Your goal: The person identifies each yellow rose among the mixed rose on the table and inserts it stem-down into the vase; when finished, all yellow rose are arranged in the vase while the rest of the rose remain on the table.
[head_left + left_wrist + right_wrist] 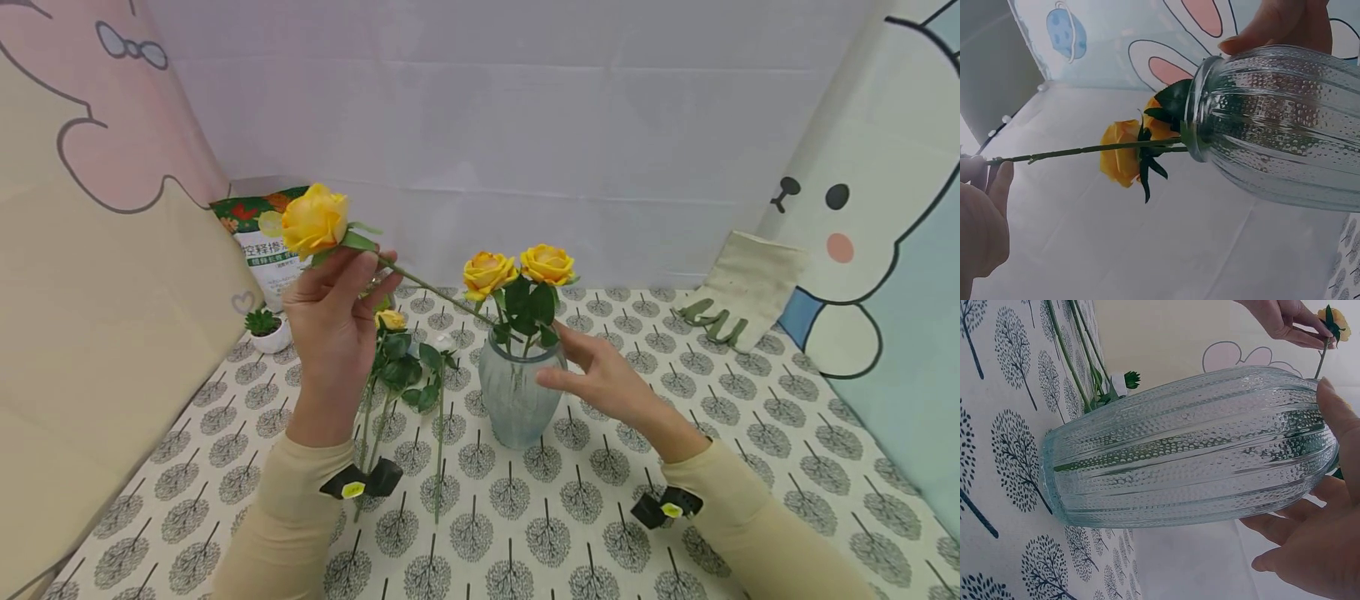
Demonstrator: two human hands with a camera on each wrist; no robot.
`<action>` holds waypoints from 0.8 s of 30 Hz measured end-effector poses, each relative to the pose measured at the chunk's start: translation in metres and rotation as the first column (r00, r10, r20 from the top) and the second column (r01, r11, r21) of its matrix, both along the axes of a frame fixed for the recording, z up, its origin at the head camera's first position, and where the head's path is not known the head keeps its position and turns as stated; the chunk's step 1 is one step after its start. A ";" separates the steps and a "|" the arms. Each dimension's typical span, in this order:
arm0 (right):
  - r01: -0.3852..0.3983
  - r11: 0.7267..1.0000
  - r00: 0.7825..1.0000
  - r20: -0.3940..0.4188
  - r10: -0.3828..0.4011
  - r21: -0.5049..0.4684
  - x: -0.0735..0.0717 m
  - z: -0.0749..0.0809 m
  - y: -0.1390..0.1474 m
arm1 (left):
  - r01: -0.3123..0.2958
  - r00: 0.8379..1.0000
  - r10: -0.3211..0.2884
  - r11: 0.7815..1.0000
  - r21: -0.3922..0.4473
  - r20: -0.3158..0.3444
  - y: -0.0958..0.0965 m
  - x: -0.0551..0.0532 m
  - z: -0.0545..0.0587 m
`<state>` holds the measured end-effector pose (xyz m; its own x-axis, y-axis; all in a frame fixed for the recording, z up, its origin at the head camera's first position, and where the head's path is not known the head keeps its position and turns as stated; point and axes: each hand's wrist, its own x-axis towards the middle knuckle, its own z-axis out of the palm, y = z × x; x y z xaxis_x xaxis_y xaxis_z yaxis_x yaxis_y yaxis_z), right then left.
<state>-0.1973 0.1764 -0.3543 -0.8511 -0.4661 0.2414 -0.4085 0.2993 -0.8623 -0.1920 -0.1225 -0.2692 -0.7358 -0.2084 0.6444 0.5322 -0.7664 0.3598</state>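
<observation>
My left hand (330, 308) pinches the stem of a yellow rose (315, 221) just below its bloom, to the left of the vase. That stem slants down to the right, its lower end at the mouth of the clear ribbed glass vase (517, 404). Two yellow roses (547, 264) with dark green leaves stand in the vase. My right hand (611, 383) holds the vase near its rim, thumb on the near side and fingers around the right side. In the right wrist view, the vase (1197, 450) stands on the tablecloth with a stem showing through the bumpy glass.
Left of the vase, a yellow rose (390, 319), a white flower (444, 342) and green stems lie on the tree-print tablecloth (472, 537). A small potted succulent (268, 333) and a printed bag (262, 258) stand at back left. Pale gloves (742, 287) lean at back right.
</observation>
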 end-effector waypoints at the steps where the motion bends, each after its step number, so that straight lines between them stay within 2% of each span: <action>1: 0.003 1.000 1.000 0.001 -0.003 0.003 0.000 0.000 0.000 | -0.004 1.000 0.004 1.000 -0.014 -0.006 0.001 -0.001 -0.001; 6: 0.011 1.000 1.000 -0.008 -0.011 0.019 0.000 0.000 0.000 | 0.000 1.000 0.000 0.999 -0.040 -0.007 0.004 -0.006 -0.005; 12: 0.013 1.000 1.000 -0.004 -0.013 0.016 0.000 0.000 0.001 | -0.001 0.999 0.004 0.997 -0.071 0.047 0.006 -0.011 -0.009; 18: -0.007 1.000 1.000 -0.010 0.007 -0.006 0.000 -0.001 0.000 | 0.001 0.994 0.015 0.989 -0.148 0.105 0.016 -0.018 -0.019; 24: -0.024 1.000 0.999 -0.036 0.023 -0.016 -0.002 -0.001 -0.002 | -0.014 0.991 0.037 0.985 -0.174 0.126 0.023 -0.022 -0.027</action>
